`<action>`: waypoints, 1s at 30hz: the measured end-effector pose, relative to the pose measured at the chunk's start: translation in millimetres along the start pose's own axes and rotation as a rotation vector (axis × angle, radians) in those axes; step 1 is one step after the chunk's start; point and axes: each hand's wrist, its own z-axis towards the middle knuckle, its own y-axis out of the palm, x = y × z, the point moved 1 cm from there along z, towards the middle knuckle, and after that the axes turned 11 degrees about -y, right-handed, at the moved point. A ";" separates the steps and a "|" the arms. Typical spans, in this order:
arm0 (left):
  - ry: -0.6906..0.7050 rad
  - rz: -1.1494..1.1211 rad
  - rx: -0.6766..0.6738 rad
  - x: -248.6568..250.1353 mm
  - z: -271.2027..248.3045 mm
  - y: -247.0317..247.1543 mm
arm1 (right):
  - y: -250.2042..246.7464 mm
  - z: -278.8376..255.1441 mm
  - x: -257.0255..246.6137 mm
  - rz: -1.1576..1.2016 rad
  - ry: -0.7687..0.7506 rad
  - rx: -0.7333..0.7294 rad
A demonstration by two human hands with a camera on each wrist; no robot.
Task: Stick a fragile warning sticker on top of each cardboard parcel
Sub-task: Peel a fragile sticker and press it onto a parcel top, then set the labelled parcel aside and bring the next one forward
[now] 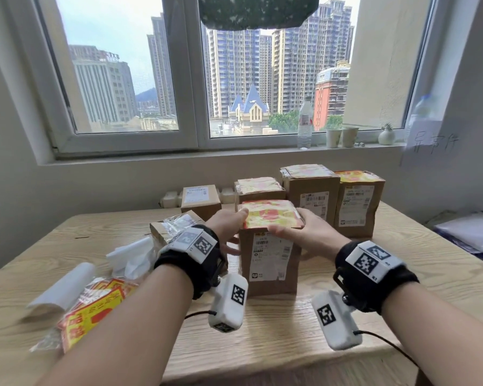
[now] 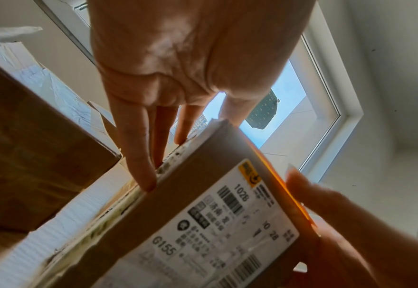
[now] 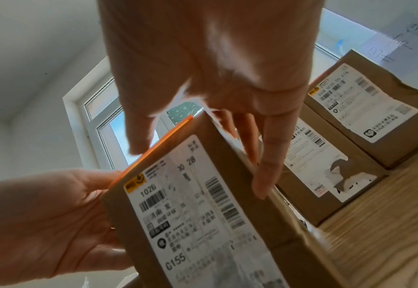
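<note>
You've got 6 cardboard parcels [image 1: 269,263] on the table, 4 with a fragile sticker [image 1: 271,217] on top. On the sill: 1 water bottle [image 1: 304,123], 2 paper cups [image 1: 333,137].

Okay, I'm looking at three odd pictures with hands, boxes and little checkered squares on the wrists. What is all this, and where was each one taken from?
No machine here: a person wears cameras. The wide picture comes from a head camera; the other two come from cameras strapped under each wrist, looking along the fingers. The checkered squares are markers on the black wristbands.

On the wooden table stand several cardboard parcels. The front parcel carries a red and yellow sticker on top. The left hand and the right hand lie with straight fingers against its sides and top edge, seemingly smoothing the sticker down. More stickers in a packet lie at the left. Three parcels behind already have stickers; a small parcel at the back has none.
</note>
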 end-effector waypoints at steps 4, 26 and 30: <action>0.048 -0.007 0.142 1.0 14.8 -24.2 | -5.6 10.7 -4.0 -0.284 -0.152 -0.004; -0.092 1.114 0.231 -37.1 63.9 -100.9 | 44.5 58.0 -49.0 -0.577 -0.233 -0.217; -0.142 1.049 0.246 -41.6 57.1 -125.8 | 60.4 68.5 -65.8 -0.534 -0.261 -0.246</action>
